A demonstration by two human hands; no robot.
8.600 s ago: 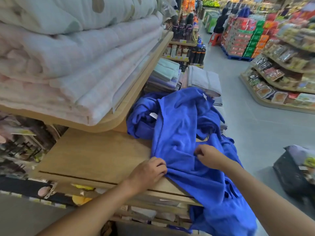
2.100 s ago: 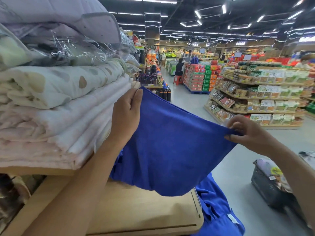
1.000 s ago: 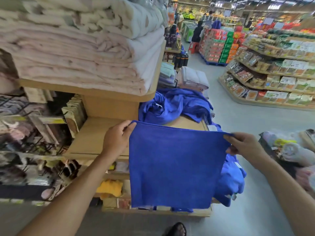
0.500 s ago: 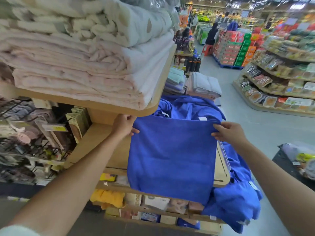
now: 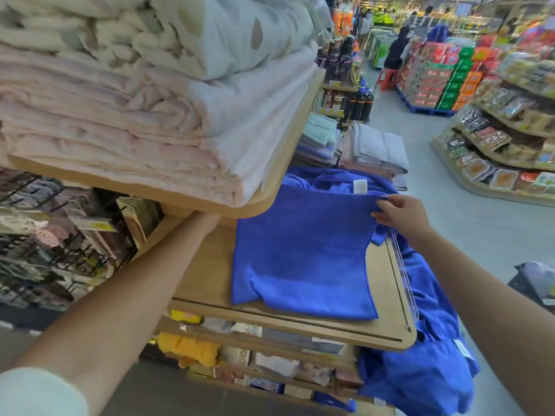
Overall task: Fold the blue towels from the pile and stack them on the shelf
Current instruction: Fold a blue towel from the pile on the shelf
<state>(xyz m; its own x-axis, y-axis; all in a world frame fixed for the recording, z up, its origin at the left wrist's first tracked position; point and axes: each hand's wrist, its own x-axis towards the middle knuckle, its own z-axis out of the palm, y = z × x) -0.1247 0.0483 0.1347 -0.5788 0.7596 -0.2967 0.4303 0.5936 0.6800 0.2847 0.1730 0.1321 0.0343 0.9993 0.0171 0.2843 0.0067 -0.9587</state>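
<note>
Right hand (image 5: 399, 216) pinches the far corner of a folded blue towel (image 5: 303, 253), which lies flat on the wooden shelf (image 5: 204, 274). Left hand (image 5: 207, 222) reaches under the upper shelf (image 5: 240, 210); its fingers are hidden, so I cannot tell their state. One towel seems nearly placed, while the crumpled pile (image 5: 420, 379) waits to be folded.
</note>
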